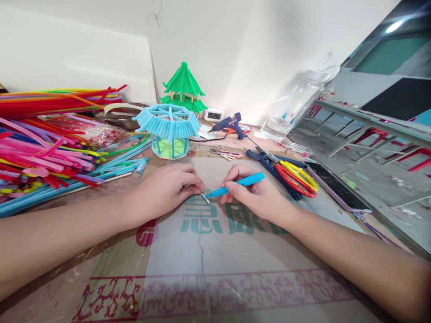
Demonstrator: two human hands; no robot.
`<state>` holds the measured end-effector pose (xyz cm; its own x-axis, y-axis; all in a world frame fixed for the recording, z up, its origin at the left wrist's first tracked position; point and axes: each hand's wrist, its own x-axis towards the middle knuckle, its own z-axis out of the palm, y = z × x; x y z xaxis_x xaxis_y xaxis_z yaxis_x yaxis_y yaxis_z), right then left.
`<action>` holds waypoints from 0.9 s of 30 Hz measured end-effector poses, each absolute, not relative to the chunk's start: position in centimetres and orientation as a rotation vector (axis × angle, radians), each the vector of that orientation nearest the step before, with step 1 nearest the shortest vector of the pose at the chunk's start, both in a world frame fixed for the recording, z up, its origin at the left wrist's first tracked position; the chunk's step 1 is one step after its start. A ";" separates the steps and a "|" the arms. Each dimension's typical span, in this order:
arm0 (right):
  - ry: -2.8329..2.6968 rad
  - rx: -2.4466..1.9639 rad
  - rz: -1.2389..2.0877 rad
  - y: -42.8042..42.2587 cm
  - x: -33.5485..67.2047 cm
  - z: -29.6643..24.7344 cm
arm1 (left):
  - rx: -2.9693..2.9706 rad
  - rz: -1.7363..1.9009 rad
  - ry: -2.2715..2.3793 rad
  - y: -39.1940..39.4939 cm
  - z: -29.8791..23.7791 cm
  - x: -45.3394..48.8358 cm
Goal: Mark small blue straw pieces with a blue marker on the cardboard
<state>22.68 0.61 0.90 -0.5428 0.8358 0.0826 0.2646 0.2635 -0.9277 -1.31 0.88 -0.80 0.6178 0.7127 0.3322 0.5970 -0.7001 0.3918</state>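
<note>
Between the thumb and fingers of my left hand (178, 186) a thin little stick (205, 198) is pinched, its pale end poking out over the cardboard (182, 251). My right hand (249, 190) grips a blue marker (251, 179), whose tip points left and meets or nearly meets the stick. Just beyond my hands stands a small round pavilion model (170, 130) with a light blue roof and a green base. A green two-tiered pagoda model (183, 89) rises behind it.
Left lie heaped colourful pipe cleaners (50, 152) and a metal bowl (123, 114). Behind are a digital clock (214, 115) and a glue gun (230, 124). To the right are red-and-yellow-handled scissors (296, 177), a phone (336, 186) and a clear plastic bottle (296, 103).
</note>
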 end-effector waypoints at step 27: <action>-1.938 -1.058 1.308 0.8 22.7 0.9 | 2.605 0.706 1.078 0.9 -1.0 -1.4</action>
<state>22.66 0.82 0.90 -0.5268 0.8496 0.0246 0.2952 0.2100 -0.9321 -1.35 0.91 -1.00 0.6122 0.7126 0.3428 0.5993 -0.7009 0.3868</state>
